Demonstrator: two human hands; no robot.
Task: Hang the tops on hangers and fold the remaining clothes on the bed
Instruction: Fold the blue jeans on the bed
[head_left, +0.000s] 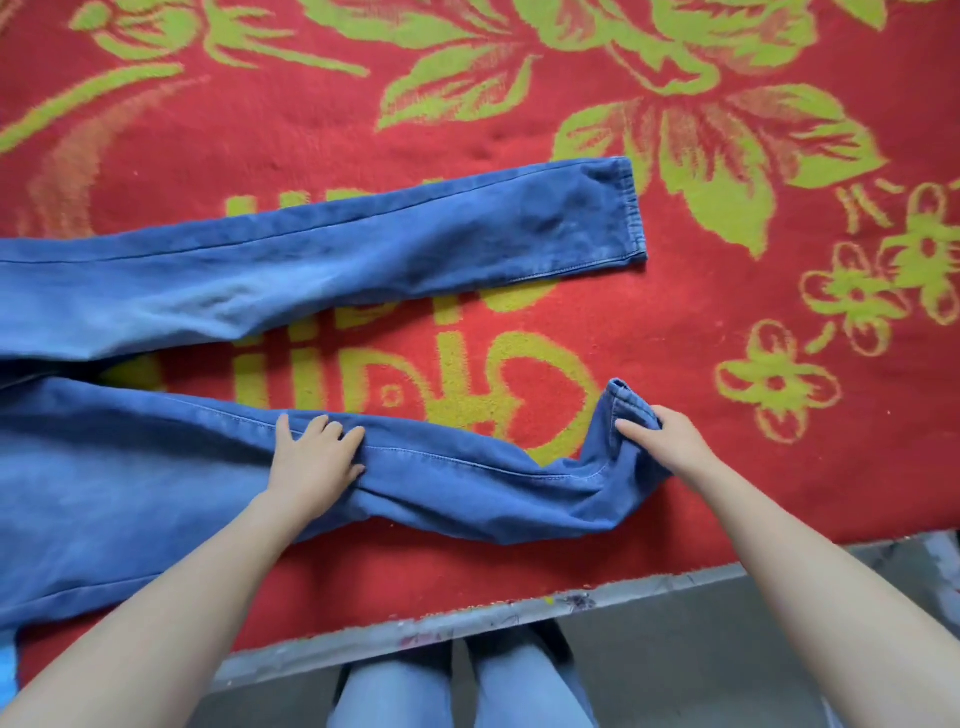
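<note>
Right hand (662, 441): fingers curled round the bunched hem (623, 402) of the near leg (467, 483) of the jeans (130, 493); the hem is lifted and turned up.
Left hand (317, 454): set left of the right hand, at mid-leg. Fingers are bent over the seam edge, with cloth gathered under them. Between the two hands the leg is slack and wrinkled.
Beyond both hands the far leg (415, 244) is laid flat and straight, well apart from the near one, on the red blanket with green flowers (519, 104).

Progress, as judged: folding of the jeans is only begun. The garment is spread out, no fold is made, and the legs are not yet brought together. No hangers, tops or folded piles are seen, so the hanging part cannot be assessed.

Not readable: the waistband and seat are cut off at the frame edge, left of the left hand. The left fingertips are partly hidden in cloth. A pale blue patch (6, 670) at the lower-left corner is not identified.
</note>
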